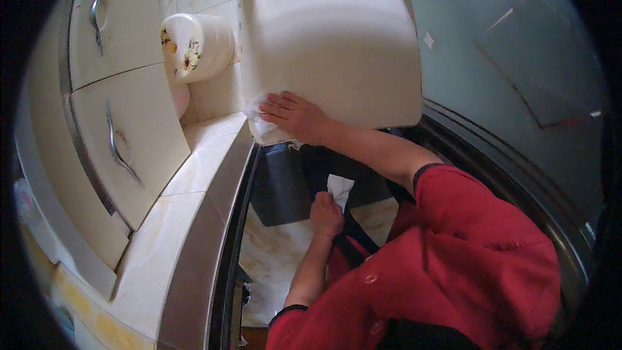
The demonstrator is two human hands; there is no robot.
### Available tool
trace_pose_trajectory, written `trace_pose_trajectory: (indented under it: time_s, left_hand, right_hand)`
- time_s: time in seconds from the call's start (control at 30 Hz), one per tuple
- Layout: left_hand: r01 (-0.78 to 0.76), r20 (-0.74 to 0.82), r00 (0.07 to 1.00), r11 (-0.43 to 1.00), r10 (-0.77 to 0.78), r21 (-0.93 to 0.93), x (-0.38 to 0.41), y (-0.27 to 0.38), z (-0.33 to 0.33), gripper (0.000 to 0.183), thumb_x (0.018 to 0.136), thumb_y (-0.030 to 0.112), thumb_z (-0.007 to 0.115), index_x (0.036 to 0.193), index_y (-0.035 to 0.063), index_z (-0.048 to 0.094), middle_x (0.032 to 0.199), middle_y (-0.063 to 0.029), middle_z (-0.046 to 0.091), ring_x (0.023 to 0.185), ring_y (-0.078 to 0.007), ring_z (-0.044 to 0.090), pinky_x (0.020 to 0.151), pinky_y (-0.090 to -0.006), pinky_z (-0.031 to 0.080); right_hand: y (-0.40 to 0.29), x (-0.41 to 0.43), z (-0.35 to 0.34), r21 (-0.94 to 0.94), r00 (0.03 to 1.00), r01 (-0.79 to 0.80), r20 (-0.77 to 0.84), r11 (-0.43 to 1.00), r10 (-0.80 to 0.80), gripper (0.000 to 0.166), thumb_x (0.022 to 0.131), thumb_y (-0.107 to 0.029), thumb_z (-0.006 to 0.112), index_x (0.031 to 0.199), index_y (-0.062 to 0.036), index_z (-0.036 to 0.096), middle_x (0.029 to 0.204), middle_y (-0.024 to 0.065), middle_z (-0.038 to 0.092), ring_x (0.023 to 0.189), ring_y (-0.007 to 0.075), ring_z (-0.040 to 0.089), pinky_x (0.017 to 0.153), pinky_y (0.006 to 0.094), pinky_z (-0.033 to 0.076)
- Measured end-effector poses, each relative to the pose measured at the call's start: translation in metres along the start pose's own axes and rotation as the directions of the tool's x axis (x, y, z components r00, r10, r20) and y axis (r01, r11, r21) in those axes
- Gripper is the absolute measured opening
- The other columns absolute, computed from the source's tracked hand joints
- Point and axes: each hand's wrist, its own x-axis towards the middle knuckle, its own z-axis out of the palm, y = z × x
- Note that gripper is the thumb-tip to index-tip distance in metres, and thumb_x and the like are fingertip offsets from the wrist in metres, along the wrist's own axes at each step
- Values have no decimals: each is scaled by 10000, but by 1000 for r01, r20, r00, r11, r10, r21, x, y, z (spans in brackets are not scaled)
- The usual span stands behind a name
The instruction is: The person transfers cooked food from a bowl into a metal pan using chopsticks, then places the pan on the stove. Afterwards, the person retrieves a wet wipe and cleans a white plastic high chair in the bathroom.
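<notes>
A cream chair seat (335, 53) with rounded corners lies in front of me, with posts rising at its far edge. My right hand (296, 116) is laid flat near the seat's near left corner, fingers pointing left. Under those fingers is a crumpled white wipe or tissue (262, 119), pressed against the seat. My left hand (326, 214) is lower down, closer to my body and apart from the seat. It is closed around a folded white paper or tissue (341, 188) that sticks up from the fist.
Cream drawers (116, 24) with curved metal handles stand left, above a tiled ledge (194, 170). A round white stool (204, 48) with a floral pattern sits beyond. At right is a greenish glass panel (457, 58) with a dark frame. A dark grey panel (282, 184) shows below the seat.
</notes>
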Motion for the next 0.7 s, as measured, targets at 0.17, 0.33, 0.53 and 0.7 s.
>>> trace_pose_trajectory:
  time_s: [0.17, 0.33, 0.53, 0.7]
  left_hand:
    - [6, 18, 1000, 1000, -6, 4, -1, 4, 0, 164, 769, 66, 538, 928, 43, 505, 949, -183, 542, 823, -397, 561, 701, -492, 462]
    - [-8, 83, 997, 999, 5, 35, 4, 8, 4, 164, 781, 88, 530, 934, 35, 507, 946, -200, 549, 833, -405, 565, 719, -497, 461]
    - [13, 87, 996, 997, -20, 80, 6, 14, 1, 157, 790, 107, 523, 929, 34, 531, 973, -195, 557, 859, -405, 571, 746, -500, 462]
    - [-20, 100, 995, 999, 15, 49, 8, 10, 0, 171, 797, 107, 530, 946, 24, 551, 987, -200, 556, 872, -407, 574, 755, -498, 464]
  right_hand:
    - [22, -87, -53, -25, 986, -130, 98, 991, 131, 431, 834, -167, 544, 1256, -87, 516, 1429, 72, 391, 1337, 274, 337, 1104, 423, 270]
    - [0, -1, -34, 120, 985, -82, 162, 989, 62, 501, 819, -229, 576, 1274, -37, 493, 1428, 100, 387, 1337, 269, 331, 1105, 426, 255]
    - [-15, -50, -38, 100, 984, 10, 174, 995, -27, 505, 793, -182, 586, 1259, -10, 496, 1376, 104, 442, 1302, 268, 373, 1094, 402, 267]
    - [-4, -20, -49, 35, 999, 8, 32, 999, -10, 485, 813, -168, 539, 1269, -11, 490, 1366, 107, 452, 1292, 266, 384, 1090, 411, 270]
